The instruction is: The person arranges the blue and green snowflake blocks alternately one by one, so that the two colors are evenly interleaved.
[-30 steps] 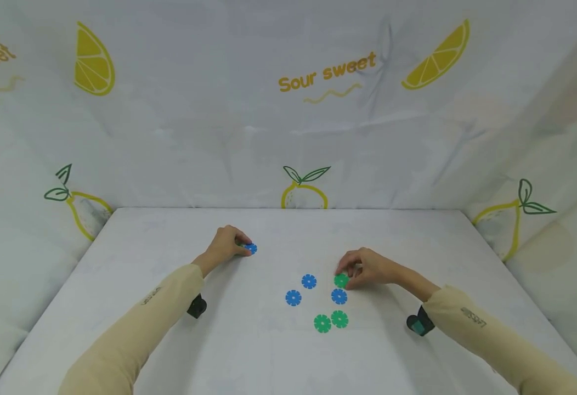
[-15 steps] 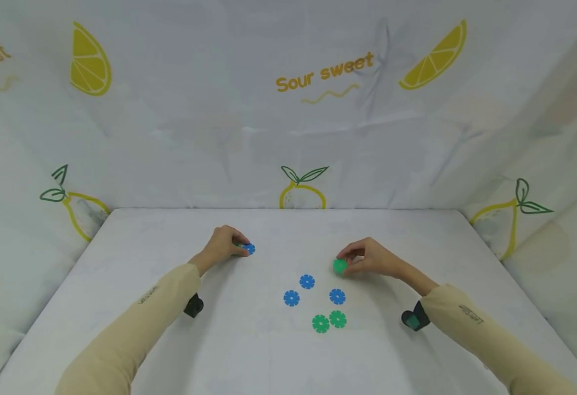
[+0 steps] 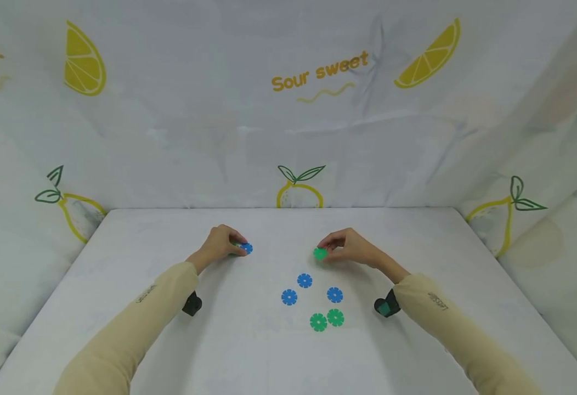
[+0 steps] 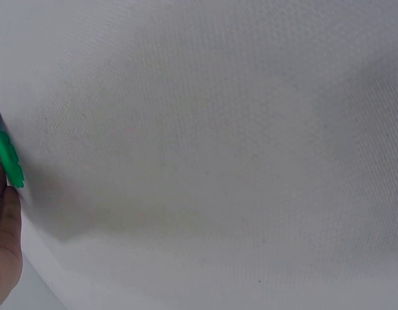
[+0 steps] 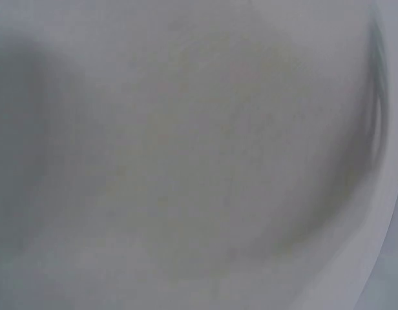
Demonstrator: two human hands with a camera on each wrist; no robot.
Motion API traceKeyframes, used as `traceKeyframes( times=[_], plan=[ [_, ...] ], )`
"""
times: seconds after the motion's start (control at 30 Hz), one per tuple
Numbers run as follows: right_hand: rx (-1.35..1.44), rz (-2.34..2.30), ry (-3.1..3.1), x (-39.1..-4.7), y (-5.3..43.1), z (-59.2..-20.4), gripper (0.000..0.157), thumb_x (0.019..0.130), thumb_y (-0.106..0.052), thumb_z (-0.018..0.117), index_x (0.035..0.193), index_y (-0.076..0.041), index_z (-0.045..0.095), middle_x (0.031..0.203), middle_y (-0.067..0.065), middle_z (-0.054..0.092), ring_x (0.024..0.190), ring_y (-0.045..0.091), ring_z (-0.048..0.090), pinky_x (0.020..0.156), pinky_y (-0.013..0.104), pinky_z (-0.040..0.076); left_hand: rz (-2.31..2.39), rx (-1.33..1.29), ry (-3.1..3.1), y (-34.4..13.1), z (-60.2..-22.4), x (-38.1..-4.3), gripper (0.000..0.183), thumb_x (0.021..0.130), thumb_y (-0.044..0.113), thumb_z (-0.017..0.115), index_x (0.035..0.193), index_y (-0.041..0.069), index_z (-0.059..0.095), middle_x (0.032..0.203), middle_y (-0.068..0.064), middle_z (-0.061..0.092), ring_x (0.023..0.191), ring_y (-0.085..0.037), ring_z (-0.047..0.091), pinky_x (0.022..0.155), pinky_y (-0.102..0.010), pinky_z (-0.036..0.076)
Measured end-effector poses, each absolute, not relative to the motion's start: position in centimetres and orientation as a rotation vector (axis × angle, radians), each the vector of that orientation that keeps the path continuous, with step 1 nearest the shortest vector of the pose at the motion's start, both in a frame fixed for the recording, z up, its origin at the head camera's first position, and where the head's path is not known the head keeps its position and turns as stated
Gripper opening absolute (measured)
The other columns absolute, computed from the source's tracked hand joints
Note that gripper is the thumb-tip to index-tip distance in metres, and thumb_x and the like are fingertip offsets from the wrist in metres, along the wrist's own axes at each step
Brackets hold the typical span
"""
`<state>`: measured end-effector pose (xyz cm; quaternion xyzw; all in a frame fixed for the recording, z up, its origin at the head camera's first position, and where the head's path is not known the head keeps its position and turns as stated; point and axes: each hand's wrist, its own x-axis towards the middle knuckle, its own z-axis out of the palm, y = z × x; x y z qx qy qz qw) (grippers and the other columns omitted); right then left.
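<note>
In the head view my left hand (image 3: 219, 242) pinches a blue notched disc (image 3: 247, 249) between thumb and fingers at the back left of the table. A green notched disc (image 4: 10, 160) shows with a bit of blue behind it in the left wrist view, at that hand's fingers; how the two meet is hidden. My right hand (image 3: 350, 246) pinches another green notched disc (image 3: 320, 254) above the table, to the right of the left hand. The right wrist view shows only blurred white cloth and shadow, with no hand or disc.
Three blue discs, one being the nearest blue disc (image 3: 289, 297), lie flat at mid-table. Closer to me, a green disc (image 3: 318, 322) lies beside a second one (image 3: 335, 317). A lemon-print cloth (image 3: 194, 109) rises behind the white table (image 3: 135, 230).
My right hand has lifted the green disc from beside the blue disc and carried it back and to the left. The left hand keeps its hold, nearly still. The whole view shifts slightly.
</note>
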<state>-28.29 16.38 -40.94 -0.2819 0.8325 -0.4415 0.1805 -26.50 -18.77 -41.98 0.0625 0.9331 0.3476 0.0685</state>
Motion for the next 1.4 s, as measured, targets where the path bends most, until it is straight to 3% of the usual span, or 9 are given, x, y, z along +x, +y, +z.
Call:
traceKeyframes(
  times=[0.57,1.0,1.4],
  plan=[
    [-0.745,-1.264,2.429,-29.8,11.3,-40.8,0.029,0.076,-0.011,0.081,0.101,-0.001,0.072,0.094,0.007,0.07,0.081,0.017,0.06,0.076,0.023,0.051,1.065,0.176,2.797,-18.8,-42.0,-26.5,0.025,0.075,0.011,0.082,0.096,0.0,0.074,0.098,-0.012,0.07,0.092,-0.025,0.06,0.085,-0.039,0.049],
    [-0.521,-1.295,2.526,-29.4,8.1,-41.5,0.026,0.074,-0.014,0.084,0.095,-0.003,0.074,0.084,0.002,0.07,0.076,0.011,0.061,0.072,0.022,0.049,1.067,0.195,2.793,-18.5,-41.6,-26.3,0.024,0.075,0.009,0.081,0.095,-0.001,0.073,0.098,-0.013,0.07,0.093,-0.027,0.061,0.085,-0.038,0.049],
    [-0.411,-1.317,2.561,-28.8,5.0,-42.1,0.025,0.074,-0.015,0.084,0.094,-0.004,0.075,0.081,0.002,0.072,0.075,0.009,0.064,0.076,0.024,0.05,1.057,0.166,2.797,-18.6,-41.6,-26.3,0.022,0.076,0.009,0.081,0.095,-0.001,0.074,0.098,-0.012,0.07,0.093,-0.026,0.061,0.086,-0.038,0.049]
  ],
)
